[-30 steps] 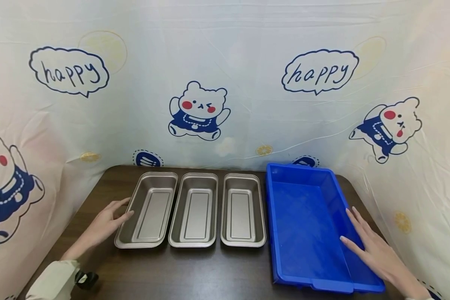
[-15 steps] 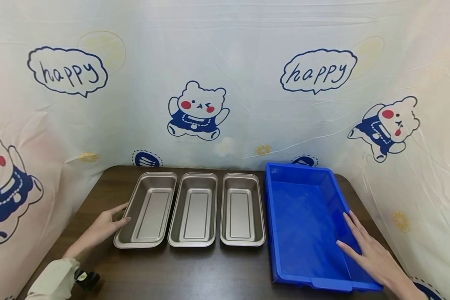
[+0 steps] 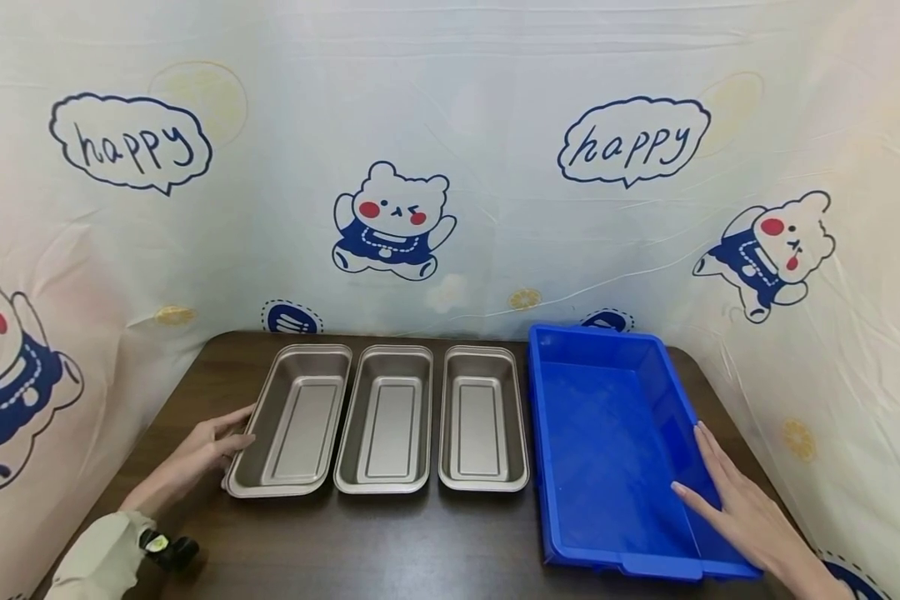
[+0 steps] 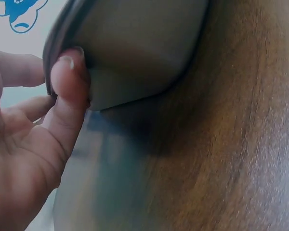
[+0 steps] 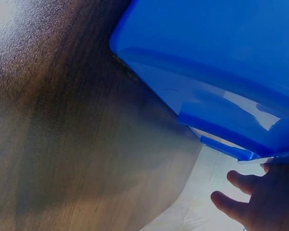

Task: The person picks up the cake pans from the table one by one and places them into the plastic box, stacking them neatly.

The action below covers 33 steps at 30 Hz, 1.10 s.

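Observation:
Three metal loaf pans stand in a row in the head view: the left pan (image 3: 301, 429), the middle pan (image 3: 397, 427) and the right pan (image 3: 483, 427). My left hand (image 3: 195, 458) pinches the outer rim of the left pan. In the left wrist view, the left hand's fingers (image 4: 70, 82) lie on both sides of that rim. A shallow blue tray (image 3: 607, 450) sits right of the pans. My right hand (image 3: 746, 508) rests at the tray's right wall, fingers straight and thumb reaching inward. In the right wrist view, two fingertips (image 5: 224, 202) show below the tray.
Everything stands on a dark wood table (image 3: 390, 550) with rounded back corners. A printed cloth (image 3: 495, 250) hangs behind and along both sides. A dark device (image 3: 168, 550) is worn at my left wrist.
My left hand has slid slightly nearer along the left pan's rim and its thumb now meets the rim. The right hand has shifted slightly nearer along the tray. The pans and tray stay put.

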Tool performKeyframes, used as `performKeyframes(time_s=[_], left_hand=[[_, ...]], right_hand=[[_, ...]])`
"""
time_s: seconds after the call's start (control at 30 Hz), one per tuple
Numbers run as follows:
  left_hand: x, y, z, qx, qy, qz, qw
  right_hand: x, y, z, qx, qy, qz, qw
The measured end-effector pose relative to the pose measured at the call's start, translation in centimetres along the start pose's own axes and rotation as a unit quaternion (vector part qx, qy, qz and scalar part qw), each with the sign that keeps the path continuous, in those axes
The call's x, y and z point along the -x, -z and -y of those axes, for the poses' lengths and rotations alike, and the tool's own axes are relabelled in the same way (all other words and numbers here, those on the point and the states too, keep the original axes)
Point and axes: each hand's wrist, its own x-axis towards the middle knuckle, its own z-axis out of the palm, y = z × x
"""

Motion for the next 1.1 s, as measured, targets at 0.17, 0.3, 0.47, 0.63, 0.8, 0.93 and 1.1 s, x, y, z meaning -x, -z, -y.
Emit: performKeyframes(time_s=[0.17,0.3,0.47,0.63,0.8,0.93,1.1], left_hand=[[0.2,0.2,-0.3,0.022,-0.017,-0.003,0.9996],[0.6,0.4,-0.7,0.050,-0.041,-0.015,0.9978],[1.1,0.6,-2.3,0.099,-0.066,-0.043,0.9919],[1.0,0.0,-5.4,0.106,-0.062,-0.045,0.9914],[0.8,-2.2,-8.5,0.098,-0.047,-0.047,0.9929],[0.6,-4.8,-10.6,0.083,-0.036,-0.057,0.9943],[0.3,-8.0,-13.0,0.085,-0.042,-0.058,0.9938]], right_hand=[[0.0,0.0,0.0,-0.001,0.006,-0.004,1.0000],[0.0,0.1,0.0,0.002,0.011,-0.007,0.9999],[-0.1,0.1,0.0,0.002,0.013,-0.008,0.9999],[0.0,0.0,0.0,0.004,0.010,-0.008,0.9999],[0.0,-0.1,-0.1,0.010,0.011,-0.012,0.9998],[0.0,-0.1,-0.2,0.014,0.012,-0.017,0.9997],[0.0,-0.3,-0.1,0.009,0.020,-0.023,0.9995]])
